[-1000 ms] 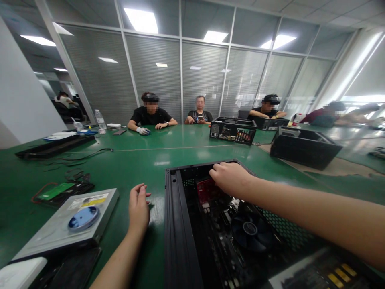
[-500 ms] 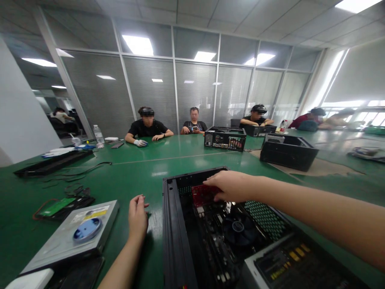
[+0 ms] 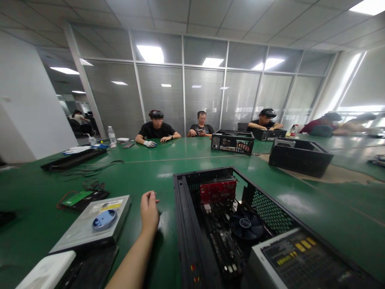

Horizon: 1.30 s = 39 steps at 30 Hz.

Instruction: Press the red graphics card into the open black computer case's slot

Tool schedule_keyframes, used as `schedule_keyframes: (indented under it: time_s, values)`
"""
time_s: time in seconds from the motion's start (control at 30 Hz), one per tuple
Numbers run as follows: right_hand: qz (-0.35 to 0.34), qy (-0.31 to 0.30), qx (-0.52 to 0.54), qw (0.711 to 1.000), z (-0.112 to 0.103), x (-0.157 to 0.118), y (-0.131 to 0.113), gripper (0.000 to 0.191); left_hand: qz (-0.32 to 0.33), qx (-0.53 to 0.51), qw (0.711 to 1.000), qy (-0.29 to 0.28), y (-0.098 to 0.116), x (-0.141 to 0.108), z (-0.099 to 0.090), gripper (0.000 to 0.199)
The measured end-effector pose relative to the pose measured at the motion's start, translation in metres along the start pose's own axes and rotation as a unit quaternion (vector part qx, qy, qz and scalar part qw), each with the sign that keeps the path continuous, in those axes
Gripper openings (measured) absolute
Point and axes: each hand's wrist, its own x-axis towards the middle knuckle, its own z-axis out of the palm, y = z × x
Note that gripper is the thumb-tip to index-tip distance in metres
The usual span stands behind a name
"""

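My left hand (image 3: 149, 210) lies on the green table with its fingers curled in and nothing visible in it, just left of an open black computer case (image 3: 187, 224). My right hand is out of view. Inside the case a red graphics card (image 3: 218, 191) stands upright at the far end. Nearer to me are a black cooling fan (image 3: 246, 223) on the motherboard (image 3: 222, 237) and a power supply (image 3: 288, 257) with a yellow-printed label. Left of my hand is a silver optical drive (image 3: 80, 224) with a round blue-and-clear container (image 3: 104, 219) on top.
A green circuit board (image 3: 78, 198) and a white box (image 3: 45, 271) lie at the left. Across the table (image 3: 144, 172), two more black computer cases (image 3: 232, 142) (image 3: 300, 157) stand near seated co-workers. A water bottle (image 3: 112, 137) and a long black panel (image 3: 73, 159) are at the far left.
My right hand has left the graphics card and gone out of view, leaving the card standing in the case. The view has shifted slightly left; my left hand keeps its place.
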Motion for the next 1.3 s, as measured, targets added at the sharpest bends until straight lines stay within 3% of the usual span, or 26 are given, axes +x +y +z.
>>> schedule_keyframes:
  time_s: [0.1, 0.17, 0.23, 0.3, 0.43, 0.5, 0.6, 0.7, 0.8, 1.0, 1.07, 1.13, 1.23, 1.3]
  values:
    - [-0.004, -0.023, 0.001, 1.000, 0.020, -0.023, -0.017, 0.036, 0.012, 0.004, 1.000, -0.003, 0.001, -0.004, 0.002, 0.043]
    - [0.005, -0.046, -0.003, 0.999, 0.032, -0.014, -0.022, 0.045, 0.021, 0.008, 1.000, -0.006, 0.002, -0.006, 0.004, 0.042]
    - [0.028, -0.076, 0.010, 0.997, 0.041, 0.028, -0.019, 0.053, 0.041, 0.018, 0.999, -0.006, 0.000, -0.007, 0.004, 0.040]
    - [0.059, -0.098, 0.052, 0.992, 0.051, 0.096, -0.009, 0.056, 0.064, 0.030, 0.998, -0.003, -0.003, -0.006, 0.003, 0.038]
    - [0.082, -0.073, 0.102, 0.989, 0.076, 0.234, 0.004, 0.069, 0.074, 0.054, 0.996, 0.002, -0.011, -0.001, -0.003, 0.037]
    - [0.078, -0.060, 0.131, 0.987, 0.094, 0.272, -0.004, 0.077, 0.066, 0.067, 0.996, 0.011, -0.012, 0.000, -0.006, 0.037]
    - [0.060, -0.026, 0.173, 0.983, 0.119, 0.290, -0.030, 0.070, 0.059, 0.071, 0.996, 0.000, -0.011, -0.002, -0.007, 0.037]
    - [0.022, 0.002, 0.212, 0.977, 0.130, 0.279, -0.053, 0.062, 0.054, 0.065, 0.996, -0.010, -0.008, -0.004, -0.005, 0.038]
    - [-0.007, 0.014, 0.240, 0.971, 0.121, 0.251, -0.056, 0.056, 0.053, 0.068, 0.996, -0.006, -0.008, -0.004, -0.004, 0.037]
    - [-0.056, 0.006, 0.335, 0.940, 0.081, 0.146, -0.025, 0.040, 0.068, 0.078, 0.994, -0.019, -0.011, 0.001, -0.003, 0.037]
    - [-0.024, -0.008, 0.350, 0.937, 0.079, 0.107, -0.011, 0.039, 0.067, 0.078, 0.994, -0.025, -0.010, 0.002, -0.002, 0.036]
    - [0.056, 0.003, 0.359, 0.932, 0.087, 0.076, 0.005, 0.039, 0.065, 0.080, 0.994, -0.031, -0.009, 0.002, -0.001, 0.036]
    - [0.177, 0.079, 0.388, 0.901, 0.105, 0.050, 0.033, 0.038, 0.062, 0.081, 0.994, -0.038, -0.004, 0.000, 0.000, 0.037]
    - [0.201, 0.131, 0.417, 0.877, 0.114, 0.046, 0.051, 0.037, 0.056, 0.079, 0.994, -0.045, 0.000, -0.001, 0.000, 0.037]
